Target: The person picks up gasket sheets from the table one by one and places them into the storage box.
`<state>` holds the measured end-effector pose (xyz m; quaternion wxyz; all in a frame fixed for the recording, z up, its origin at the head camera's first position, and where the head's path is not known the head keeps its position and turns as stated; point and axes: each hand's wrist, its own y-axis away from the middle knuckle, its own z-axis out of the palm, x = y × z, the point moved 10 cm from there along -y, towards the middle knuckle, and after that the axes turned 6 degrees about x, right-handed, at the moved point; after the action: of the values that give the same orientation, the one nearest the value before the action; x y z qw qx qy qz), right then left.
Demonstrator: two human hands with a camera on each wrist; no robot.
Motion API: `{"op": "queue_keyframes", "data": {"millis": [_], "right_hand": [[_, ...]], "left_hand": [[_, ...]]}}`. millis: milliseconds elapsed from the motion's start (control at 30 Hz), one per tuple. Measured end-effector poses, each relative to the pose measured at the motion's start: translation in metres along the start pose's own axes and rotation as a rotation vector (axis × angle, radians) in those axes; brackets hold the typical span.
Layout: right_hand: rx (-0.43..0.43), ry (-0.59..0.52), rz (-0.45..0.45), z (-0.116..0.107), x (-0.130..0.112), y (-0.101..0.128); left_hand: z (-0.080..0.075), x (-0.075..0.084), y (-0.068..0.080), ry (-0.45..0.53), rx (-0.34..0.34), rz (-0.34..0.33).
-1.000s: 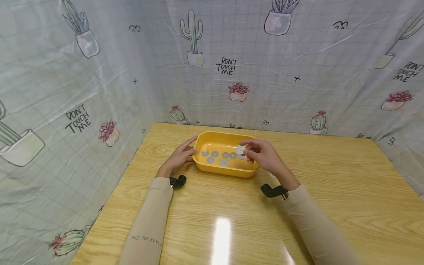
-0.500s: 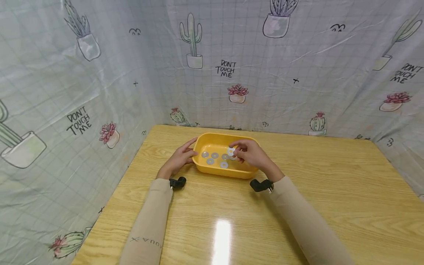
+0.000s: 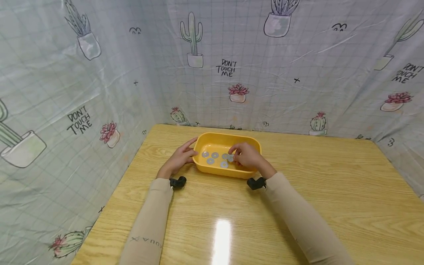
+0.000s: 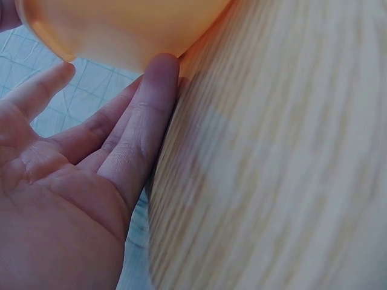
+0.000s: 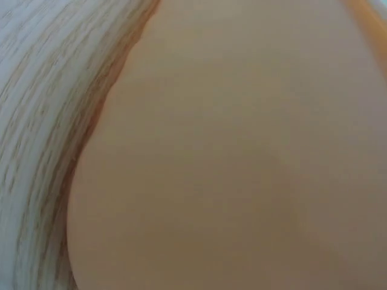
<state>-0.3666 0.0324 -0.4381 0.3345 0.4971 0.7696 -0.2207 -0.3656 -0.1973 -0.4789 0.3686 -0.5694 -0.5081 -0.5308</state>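
Over the last second the right hand [image 3: 246, 157] has moved leftward over the yellow tray [image 3: 243, 172] and dropped lower into it. The washer [image 3: 230, 157] in its grip, held up above the others before, now sits down among them on the tray floor.

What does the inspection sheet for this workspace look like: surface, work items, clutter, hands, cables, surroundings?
Surface: light wooden table, glossy, with a glare spot near the front.
Work items: yellow plastic rectangular tray at the far middle of the table; flat silver metal washers lie spread on its floor.
Clutter: nothing seen.
Hands: left hand, fingers straight, rests against the tray's left wall; right hand reaches into the tray, its fingertips at a washer; whether it pinches it cannot be told. The right wrist view is filled by the tray's wall.
Cables: nothing seen; a black wrist camera sits at each beige sleeve.
Surroundings: pale gridded cloth backdrop with cactus prints on three sides.
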Motion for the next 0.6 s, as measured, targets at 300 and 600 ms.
{"op": "queue_keyframes", "data": {"millis": [300,600], "right_hand": [[-0.040,0.077,0.062,0.008,0.005,0.002],[-0.061,0.038,0.085,0.011,0.006,0.002]], "left_hand": [[0.001,-0.001,-0.001,0.015,0.002,-0.009],[0.001,-0.001,-0.002,0.017,-0.001,-0.008]]}}
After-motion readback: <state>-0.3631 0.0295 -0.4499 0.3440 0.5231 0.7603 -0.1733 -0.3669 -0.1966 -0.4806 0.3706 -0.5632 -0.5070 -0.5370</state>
